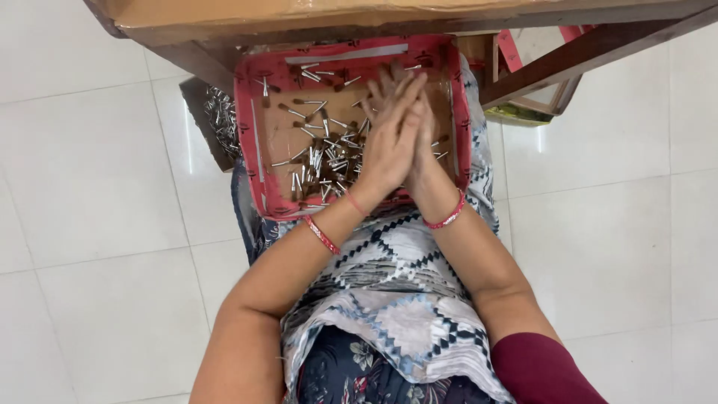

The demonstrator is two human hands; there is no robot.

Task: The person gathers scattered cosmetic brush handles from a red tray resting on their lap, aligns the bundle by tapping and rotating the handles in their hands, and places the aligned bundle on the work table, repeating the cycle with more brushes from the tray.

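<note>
Seen from above, left hand (389,146) and right hand (420,142) press palm to palm, fingers straight, anything between them hidden, above the lap-held tray (250,142) that keeps the loose pins (321,161) gathered.

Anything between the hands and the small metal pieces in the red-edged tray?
Nothing visible. The left hand and right hand are pressed palm to palm directly over the tray, with the loose metal pieces just beside and below them. Whether any pieces sit between the palms is hidden.
</note>
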